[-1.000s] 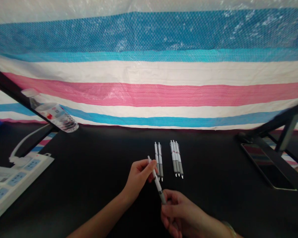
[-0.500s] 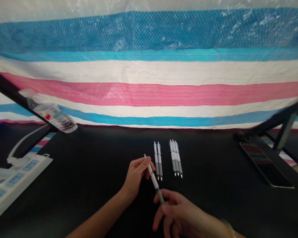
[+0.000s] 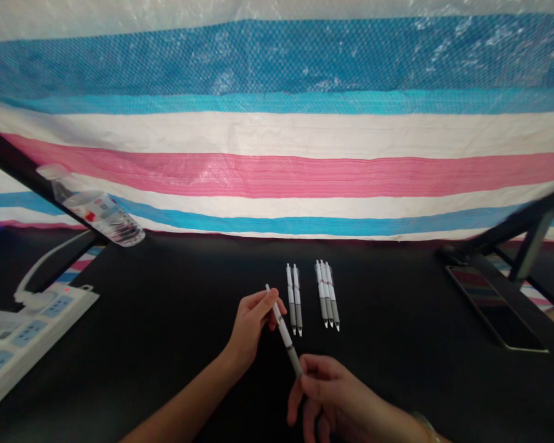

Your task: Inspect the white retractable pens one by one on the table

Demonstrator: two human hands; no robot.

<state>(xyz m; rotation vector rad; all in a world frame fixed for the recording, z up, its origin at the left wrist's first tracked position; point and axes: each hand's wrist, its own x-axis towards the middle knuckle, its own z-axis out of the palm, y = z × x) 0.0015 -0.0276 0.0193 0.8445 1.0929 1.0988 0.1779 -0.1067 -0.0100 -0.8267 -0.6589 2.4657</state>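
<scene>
A white pen with a grey grip (image 3: 284, 332) slants between my two hands above the black table. Near its upper, clicker end, my left hand (image 3: 253, 323) pinches it between thumb and fingers. My right hand (image 3: 325, 391) holds the grey lower end, and its fingertips hide the tip. Just right of my left hand lie two similar pens (image 3: 294, 299) side by side. Farther right, a group of three matching pens (image 3: 327, 294) rests on the table, their tips toward me.
A phone (image 3: 496, 307) lies at the right beside a black metal support (image 3: 530, 243). At the left are a white power strip (image 3: 37, 338) with a plugged-in cable and a clear bottle (image 3: 104, 215). Striped sheeting (image 3: 277, 175) hangs behind the black table (image 3: 166, 295).
The held pen has shifted slightly left, and the fingers of my right hand have closed more around its lower end. The pens on the table have not moved.
</scene>
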